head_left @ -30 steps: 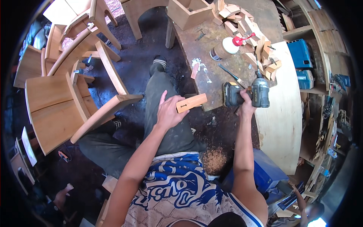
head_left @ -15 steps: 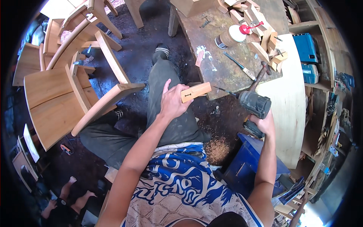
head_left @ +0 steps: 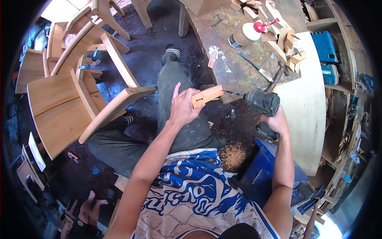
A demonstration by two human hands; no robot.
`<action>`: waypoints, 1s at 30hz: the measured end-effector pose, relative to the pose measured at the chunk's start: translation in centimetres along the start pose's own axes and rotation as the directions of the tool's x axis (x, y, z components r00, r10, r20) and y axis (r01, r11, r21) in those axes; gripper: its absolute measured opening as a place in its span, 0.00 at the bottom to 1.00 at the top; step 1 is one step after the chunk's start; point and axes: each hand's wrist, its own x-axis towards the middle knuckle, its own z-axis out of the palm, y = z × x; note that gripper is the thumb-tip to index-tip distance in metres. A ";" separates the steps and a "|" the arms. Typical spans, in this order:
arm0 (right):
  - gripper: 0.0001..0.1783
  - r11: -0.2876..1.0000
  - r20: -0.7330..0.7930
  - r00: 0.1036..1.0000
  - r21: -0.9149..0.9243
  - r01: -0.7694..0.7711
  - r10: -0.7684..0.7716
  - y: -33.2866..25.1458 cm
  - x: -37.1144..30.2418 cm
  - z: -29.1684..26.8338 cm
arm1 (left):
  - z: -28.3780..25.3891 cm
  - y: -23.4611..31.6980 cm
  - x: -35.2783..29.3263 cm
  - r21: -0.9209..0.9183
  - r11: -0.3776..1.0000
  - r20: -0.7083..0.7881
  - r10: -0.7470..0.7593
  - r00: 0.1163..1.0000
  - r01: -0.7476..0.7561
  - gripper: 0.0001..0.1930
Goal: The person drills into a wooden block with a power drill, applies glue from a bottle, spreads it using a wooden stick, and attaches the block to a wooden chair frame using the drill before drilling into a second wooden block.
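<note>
My left hand [head_left: 184, 106] grips a small wooden block [head_left: 207, 96] above my thigh, near the corner of the worn worktable. A dark slot or hole shows in the block's upper face. In my right hand [head_left: 275, 121] is a dark cordless drill [head_left: 262, 102], held by its handle and pointing left. Its long thin bit [head_left: 232, 93] reaches to the right end of the block; whether the tip has entered the wood is too small to tell.
On the worktable [head_left: 234, 67] are a glue bottle [head_left: 246, 35] with red cap, a chisel-like tool [head_left: 255, 67], a hammer [head_left: 278, 76] and several wood blocks [head_left: 284, 40]. Wooden chairs [head_left: 63, 107] stand left. Sawdust [head_left: 232, 156] lies beside a blue box [head_left: 264, 167]. Another person's legs [head_left: 89, 209] show lower left.
The drill has moved left, bringing its bit from a short gap away up to the block's end. My left hand still holds the block in nearly the same place.
</note>
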 end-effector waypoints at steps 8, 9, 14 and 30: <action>0.27 1.000 0.003 1.000 -0.023 -0.018 0.018 -0.3 0.0 0.0 | 0.1 -0.1 0.0 0.004 1.000 -0.001 0.004 1.000 -0.004 0.23; 0.28 0.999 0.002 1.000 -0.028 -0.023 0.024 -0.4 0.0 0.0 | 0.1 -0.1 0.0 0.008 1.000 0.002 0.001 1.000 -0.001 0.23; 0.28 0.998 0.014 0.998 -0.032 -0.057 0.057 -0.5 0.1 -0.1 | 0.1 -0.1 0.0 0.010 1.000 0.004 -0.005 1.000 0.005 0.23; 0.27 0.999 0.031 0.999 -0.026 -0.040 0.041 -0.1 0.6 -0.2 | 0.1 -0.2 0.1 -0.003 1.000 -0.007 0.000 1.000 0.000 0.23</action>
